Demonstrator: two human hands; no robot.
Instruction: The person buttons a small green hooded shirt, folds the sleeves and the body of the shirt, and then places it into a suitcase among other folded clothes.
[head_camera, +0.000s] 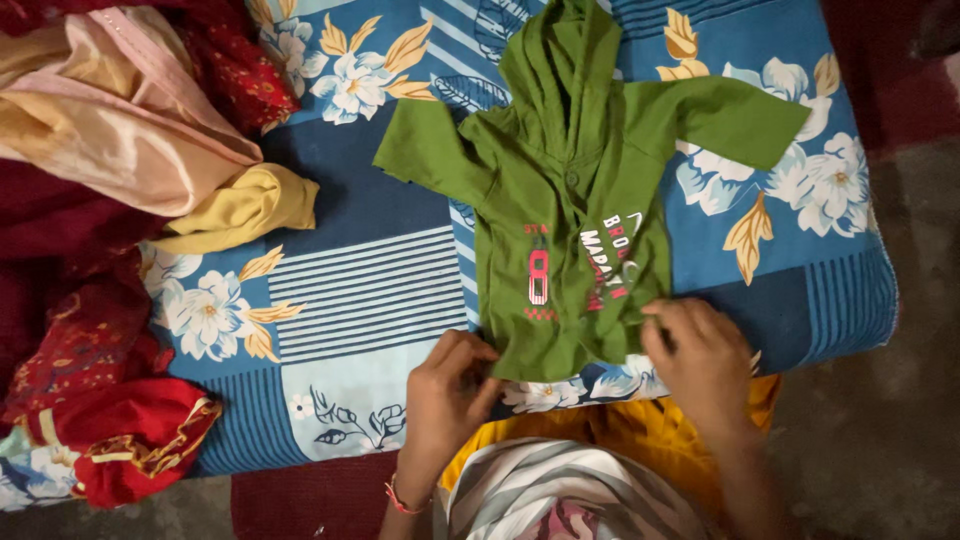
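Green hooded shirt (580, 190) lies flat; both hands pinch its soft hem.

One green hooded shirt (575, 200), two hands, one floral blue bedsheet (370, 290), one yellow cloth (245, 205), one peach garment (120, 110).

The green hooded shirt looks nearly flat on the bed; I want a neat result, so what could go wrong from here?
1. The left hand and right hand pinch only the bottom hem of the green hooded shirt; pulling unevenly may skew it.
2. The hem lies near the edge of the floral bedsheet, so the shirt could slide off.
3. The hood looks bunched at the top and could crease.
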